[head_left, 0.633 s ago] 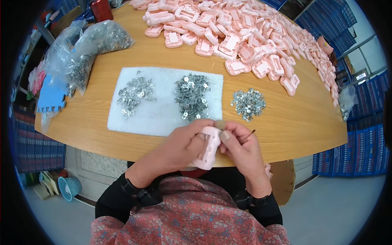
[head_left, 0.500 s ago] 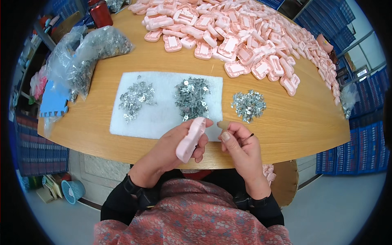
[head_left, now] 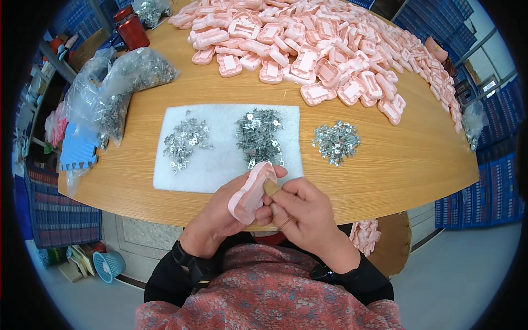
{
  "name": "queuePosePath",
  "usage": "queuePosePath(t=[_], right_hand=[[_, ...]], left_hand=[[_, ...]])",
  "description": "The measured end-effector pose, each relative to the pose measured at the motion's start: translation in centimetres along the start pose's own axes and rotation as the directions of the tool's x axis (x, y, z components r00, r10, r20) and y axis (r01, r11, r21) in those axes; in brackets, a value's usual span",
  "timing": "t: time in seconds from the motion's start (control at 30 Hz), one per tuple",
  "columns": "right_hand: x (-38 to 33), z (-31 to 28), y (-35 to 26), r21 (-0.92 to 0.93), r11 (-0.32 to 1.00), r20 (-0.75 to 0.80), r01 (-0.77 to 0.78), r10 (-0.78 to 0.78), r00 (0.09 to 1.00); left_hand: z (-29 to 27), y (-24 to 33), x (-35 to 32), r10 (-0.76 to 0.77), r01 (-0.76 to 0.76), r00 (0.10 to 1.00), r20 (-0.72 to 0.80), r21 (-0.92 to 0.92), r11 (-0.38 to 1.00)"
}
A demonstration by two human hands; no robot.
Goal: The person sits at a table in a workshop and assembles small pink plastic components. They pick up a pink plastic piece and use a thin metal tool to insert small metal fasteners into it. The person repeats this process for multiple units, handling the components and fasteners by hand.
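Observation:
My left hand is wrapped round a pink plastic shell, tilted so that its hollow side shows. Over its upper end, my right hand has its fingers bent together; a tan cover sits on one fingertip, which touches the shell. Whether a small part is pinched in those fingers is hidden. Just beyond the hands, a dense pile of small metal clips lies on a white foam sheet. A looser pile of metal pieces is on the sheet's left, and another metal pile rests on the wood at right.
A large heap of pink shells covers the far side of the wooden table. At the left are clear bags of metal parts, a blue foam mat and a red canister. More pink shells lie below the table edge.
My right hand has moved left and its covered fingertip has come onto the shell. The left hand has turned the shell so that its hollow faces more into view.

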State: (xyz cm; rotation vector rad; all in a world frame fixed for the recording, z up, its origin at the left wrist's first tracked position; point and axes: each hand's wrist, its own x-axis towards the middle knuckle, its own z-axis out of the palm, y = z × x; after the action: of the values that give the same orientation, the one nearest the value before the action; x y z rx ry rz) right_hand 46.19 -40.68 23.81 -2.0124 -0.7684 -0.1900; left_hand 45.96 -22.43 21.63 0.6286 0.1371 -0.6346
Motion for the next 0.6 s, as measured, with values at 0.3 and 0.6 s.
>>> queuePosePath(t=[0.3, 0.6], right_hand=[[-0.2, 0.1, -1.1, -0.074, 0.988, -0.060, -0.136, 0.132, 0.989], [-0.6, -5.5, 0.5, 0.130, 0.938, 0.287, -0.320, 0.274, 0.918]], left_hand=[[1.4, -1.3, 1.6, 0.280, -0.209, 0.956, -0.092, 0.462, 0.862], [-0.6, 1.4, -0.8, 0.194, -0.273, 0.961, 0.198, 0.554, 0.787]])
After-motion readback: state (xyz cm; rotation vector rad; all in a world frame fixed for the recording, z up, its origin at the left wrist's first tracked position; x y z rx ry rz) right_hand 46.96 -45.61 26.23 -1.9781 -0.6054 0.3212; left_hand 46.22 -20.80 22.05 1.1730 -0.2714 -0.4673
